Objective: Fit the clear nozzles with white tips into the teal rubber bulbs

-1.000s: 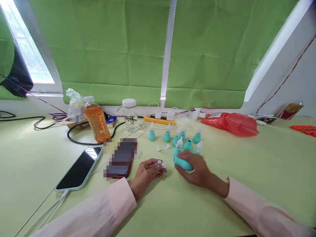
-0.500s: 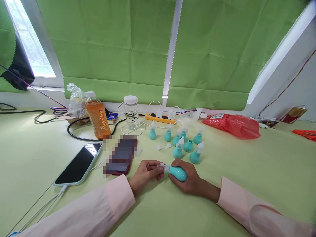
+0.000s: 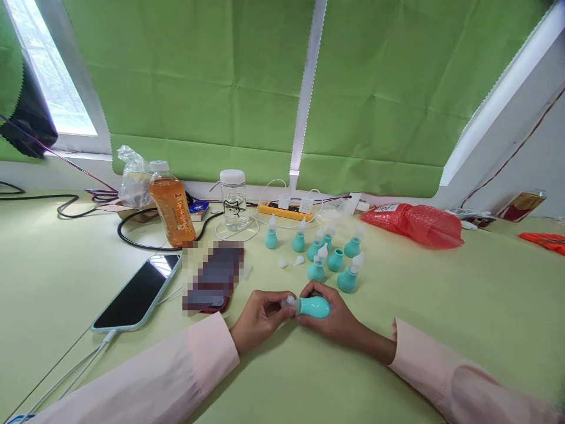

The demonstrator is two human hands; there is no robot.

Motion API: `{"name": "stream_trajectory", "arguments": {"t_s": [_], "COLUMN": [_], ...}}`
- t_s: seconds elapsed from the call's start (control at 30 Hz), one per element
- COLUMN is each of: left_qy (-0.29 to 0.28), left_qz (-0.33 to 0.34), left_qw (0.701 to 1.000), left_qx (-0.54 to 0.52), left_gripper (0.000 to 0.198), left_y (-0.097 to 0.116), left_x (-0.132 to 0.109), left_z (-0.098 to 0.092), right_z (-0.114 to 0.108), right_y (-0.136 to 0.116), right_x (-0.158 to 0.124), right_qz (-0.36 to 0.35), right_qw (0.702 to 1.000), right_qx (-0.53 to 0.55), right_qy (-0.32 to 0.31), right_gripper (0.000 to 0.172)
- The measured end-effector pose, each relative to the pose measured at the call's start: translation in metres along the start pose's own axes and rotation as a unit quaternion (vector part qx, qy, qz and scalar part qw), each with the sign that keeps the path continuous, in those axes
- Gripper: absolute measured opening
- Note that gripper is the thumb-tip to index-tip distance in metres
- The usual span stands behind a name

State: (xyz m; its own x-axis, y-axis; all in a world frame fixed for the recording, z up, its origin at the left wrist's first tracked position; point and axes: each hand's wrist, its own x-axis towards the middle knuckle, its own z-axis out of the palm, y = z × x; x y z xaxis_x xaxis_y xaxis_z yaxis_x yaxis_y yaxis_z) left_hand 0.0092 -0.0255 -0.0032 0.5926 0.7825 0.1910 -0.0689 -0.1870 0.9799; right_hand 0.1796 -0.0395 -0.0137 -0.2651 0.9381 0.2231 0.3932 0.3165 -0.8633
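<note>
My right hand (image 3: 329, 312) is wrapped round the teal rubber bulb (image 3: 316, 307) of a nasal aspirator, which lies sideways just over the table. The fingers of my left hand (image 3: 262, 315) pinch the clear plastic nozzle piece (image 3: 290, 301) at the bulb's left end. Bulb and nozzle piece meet; how deep one sits in the other I cannot tell. Beyond my hands stand several teal aspirators with pale tips, such as a front one (image 3: 348, 279). Among them is a bulb with an open top (image 3: 335, 260). Two small white tips (image 3: 291, 261) lie to their left.
To the left are a charging phone (image 3: 136, 293), a second phone with a blurred screen (image 3: 215, 277) and an orange drink bottle (image 3: 172, 206). Behind stand a clear jar (image 3: 233, 203) and a yellow power strip (image 3: 285, 211). A red plastic bag (image 3: 415, 225) lies back right.
My left fingers have shifted their hold on the nozzle piece, and its small knob has turned more into view. The bulb now lies more level, with my right fingers closer to its neck.
</note>
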Motion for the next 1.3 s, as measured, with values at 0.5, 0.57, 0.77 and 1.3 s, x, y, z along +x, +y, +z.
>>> {"name": "stream_trajectory", "arguments": {"t_s": [0.5, 0.57, 0.77, 1.3], "left_qy": [0.022, 0.049, 0.084, -0.013], "left_qz": [0.09, 0.118, 0.093, 0.059], "left_qw": [0.962, 0.944, 0.76, 0.799], "left_qx": [0.258, 0.303, 0.637, 0.599], "left_gripper": [0.026, 0.029, 0.035, 0.024], "left_y": [0.012, 0.022, 0.025, -0.019], "left_x": [0.001, 0.009, 0.027, 0.073], "left_z": [-0.012, -0.026, -0.058, -0.029], "right_z": [0.001, 0.005, 0.009, 0.004], "right_y": [-0.001, -0.002, 0.003, 0.002], "right_x": [0.003, 0.0, -0.001, -0.004], "right_qz": [0.055, 0.064, 0.097, 0.072], "right_qw": [0.985, 0.984, 0.976, 0.976], "right_qx": [0.155, 0.159, 0.193, 0.203], "right_qy": [-0.054, -0.038, -0.003, 0.033], "right_gripper": [0.026, 0.026, 0.03, 0.028]}}
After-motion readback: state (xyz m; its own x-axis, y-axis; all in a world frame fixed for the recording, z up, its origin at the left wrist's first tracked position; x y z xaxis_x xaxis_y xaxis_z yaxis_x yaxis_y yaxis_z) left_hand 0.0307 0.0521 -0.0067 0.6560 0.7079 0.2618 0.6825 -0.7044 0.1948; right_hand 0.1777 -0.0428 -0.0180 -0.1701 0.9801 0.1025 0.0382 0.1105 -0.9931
